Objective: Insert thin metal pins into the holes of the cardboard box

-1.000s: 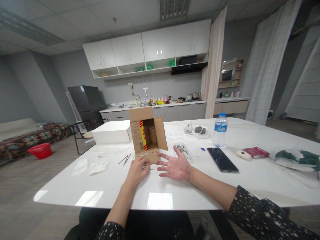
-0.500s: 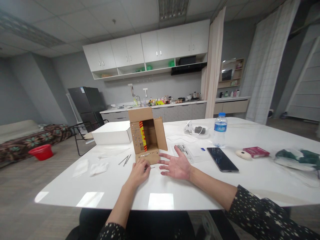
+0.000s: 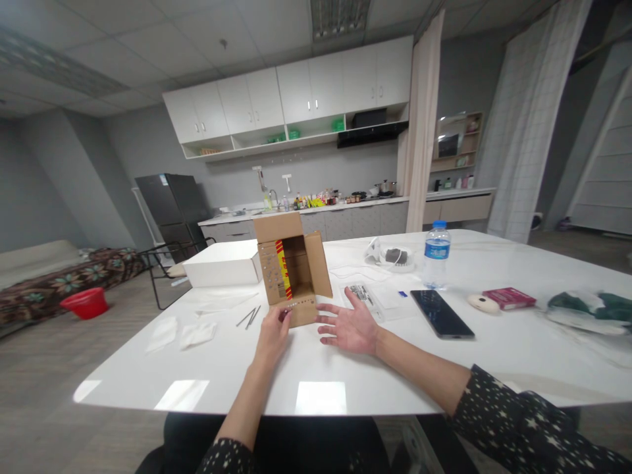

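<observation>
An open cardboard box (image 3: 296,263) lies on its side on the white table (image 3: 316,375), its mouth towards me. A row of small metal pins studs its lower front flap (image 3: 302,309). My left hand (image 3: 273,334) is lifted just off the table, thumb and fingertips pinched against the left end of that flap. They seem to grip a thin pin, too small to see clearly. My right hand (image 3: 351,327) rests palm up beside the flap's right end, with spread fingers and nothing in it. Two loose long nails (image 3: 249,316) lie left of the box.
A white flat box (image 3: 224,263) sits behind left, with white tissues (image 3: 196,333) nearer. To the right are a clear plastic packet (image 3: 368,296), a water bottle (image 3: 436,255), a dark phone (image 3: 441,313), a red booklet (image 3: 508,297) and green cloth (image 3: 587,308).
My left hand rose from the tabletop to the box's front flap, and the thin item that lay beside it is gone from the table. My right hand barely moved.
</observation>
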A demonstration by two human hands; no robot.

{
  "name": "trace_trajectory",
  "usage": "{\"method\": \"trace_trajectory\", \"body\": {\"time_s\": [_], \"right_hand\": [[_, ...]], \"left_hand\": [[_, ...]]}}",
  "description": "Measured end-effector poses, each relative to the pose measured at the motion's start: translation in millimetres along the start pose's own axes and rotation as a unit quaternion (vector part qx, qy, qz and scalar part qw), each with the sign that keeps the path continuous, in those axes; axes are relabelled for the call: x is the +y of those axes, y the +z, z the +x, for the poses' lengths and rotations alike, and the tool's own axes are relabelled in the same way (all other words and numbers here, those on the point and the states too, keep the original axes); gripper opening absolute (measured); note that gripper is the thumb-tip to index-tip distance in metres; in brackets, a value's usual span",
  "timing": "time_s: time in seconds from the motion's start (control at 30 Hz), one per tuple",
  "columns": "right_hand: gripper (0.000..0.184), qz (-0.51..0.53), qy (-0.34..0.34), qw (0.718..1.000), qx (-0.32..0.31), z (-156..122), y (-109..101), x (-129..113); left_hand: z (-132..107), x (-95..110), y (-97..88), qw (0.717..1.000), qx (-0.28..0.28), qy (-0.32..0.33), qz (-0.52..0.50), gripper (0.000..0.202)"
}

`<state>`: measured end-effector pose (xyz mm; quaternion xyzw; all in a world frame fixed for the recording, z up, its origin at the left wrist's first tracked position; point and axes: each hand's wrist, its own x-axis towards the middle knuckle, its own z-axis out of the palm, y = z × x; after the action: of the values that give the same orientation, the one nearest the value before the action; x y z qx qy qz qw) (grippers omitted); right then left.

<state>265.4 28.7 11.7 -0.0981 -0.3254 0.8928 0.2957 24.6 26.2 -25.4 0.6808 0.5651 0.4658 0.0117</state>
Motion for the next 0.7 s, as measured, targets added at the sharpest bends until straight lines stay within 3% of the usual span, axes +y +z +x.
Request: {"method": "trace_trajectory", "body": {"time_s": [0.17, 0.33, 0.7], "right_hand": [[0.072, 0.007, 0.006, 1.000, 0.001, 1.0, -1.8, -0.2], [0.073, 0.015, 0.012, 0.999, -0.025, 4.9, -11.0, 2.0], [0.073, -0.001, 0.020, 1.000, -0.006, 7.7, -15.6, 7.3]], "left_hand": [[2.2, 8.1, -1.5, 0.997, 0.051, -0.026, -0.044, 0.028], [8.1, 8.1, 5.0, 0.997, 0.067, -0.019, -0.046, 0.032], [12.4, 8.1, 15.8, 0.996, 0.077, -0.008, -0.045, 0.031]]}}
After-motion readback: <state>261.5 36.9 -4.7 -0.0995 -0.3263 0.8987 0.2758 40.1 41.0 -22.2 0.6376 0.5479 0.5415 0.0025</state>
